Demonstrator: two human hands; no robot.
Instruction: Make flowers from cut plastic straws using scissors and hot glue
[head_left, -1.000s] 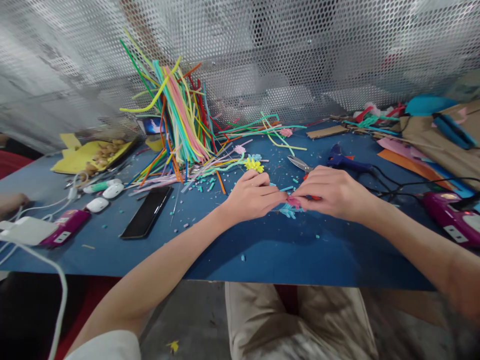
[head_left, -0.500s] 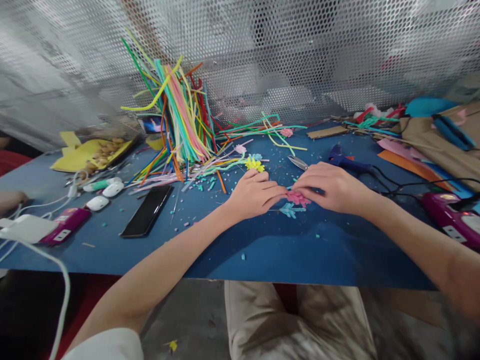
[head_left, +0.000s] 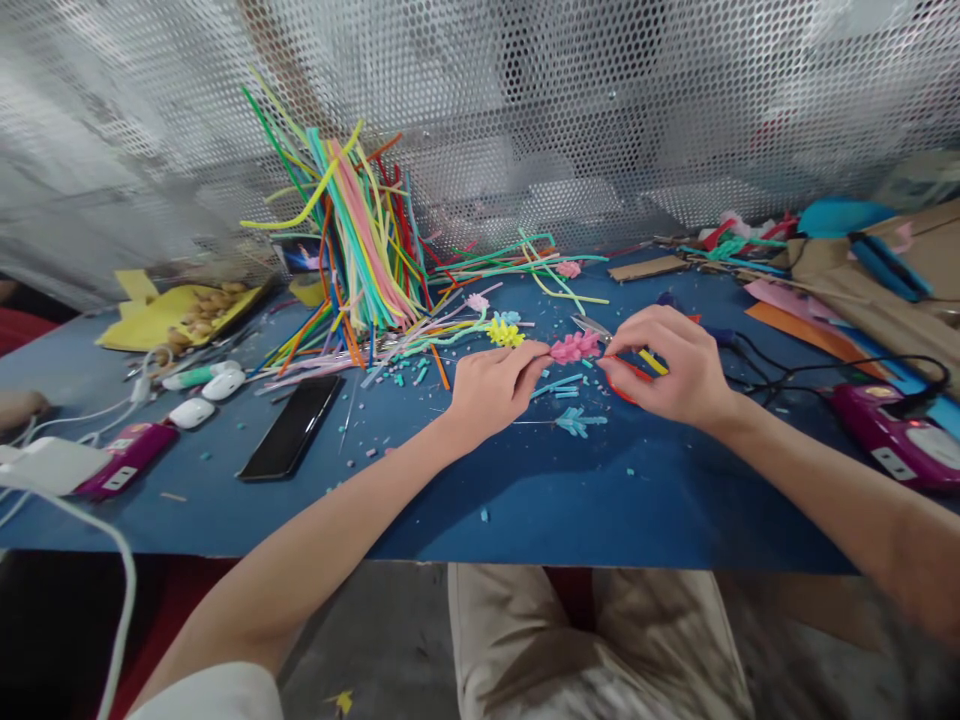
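Observation:
A fuzzy pink pipe-cleaner flower (head_left: 574, 347) is held just above the table between my two hands. My left hand (head_left: 495, 388) is closed, with thumb and index finger pinching the flower's left end. At its right end, the thumb and fingertips of my right hand (head_left: 664, 365) are pinched together. Under my right hand lie scissors (head_left: 592, 326) with red and yellow handles, partly covered. A light-blue pipe-cleaner sprig (head_left: 579, 422) on a thin wire lies in front, with short blue pieces (head_left: 559, 386) behind it. A yellow flower (head_left: 506, 332) rests beyond my left hand.
A tall bundle of coloured pipe cleaners (head_left: 364, 230) stands at the back left. A black phone (head_left: 291, 428) and purple power strips (head_left: 131, 458) lie left; another purple strip (head_left: 889, 425) with cables is right. Cardboard (head_left: 832, 262) and a perforated metal screen (head_left: 600, 110) are behind.
The pink flower has moved up and slightly left, and more of it shows. My right hand has shifted to its right end, uncovering the scissors' handles and the blue pieces.

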